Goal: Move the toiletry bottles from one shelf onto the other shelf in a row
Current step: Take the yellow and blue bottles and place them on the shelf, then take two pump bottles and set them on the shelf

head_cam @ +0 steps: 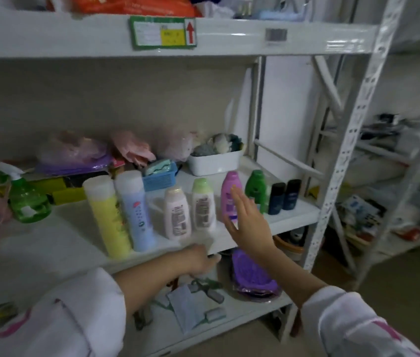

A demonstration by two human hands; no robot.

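On the middle shelf, the toiletry bottles stand in a row while the right hand hovers flat, fingers released, before the purple bottle. The left hand reaches under; its grip cannot be told. A careless sweep could topple neighbours. Labels are unreadable.

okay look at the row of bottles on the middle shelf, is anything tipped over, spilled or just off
No spill or toppled bottle shows. The tall yellow bottle and blue bottle at the row's left end lean left, though the wide-angle lens may exaggerate that. The others stand upright.
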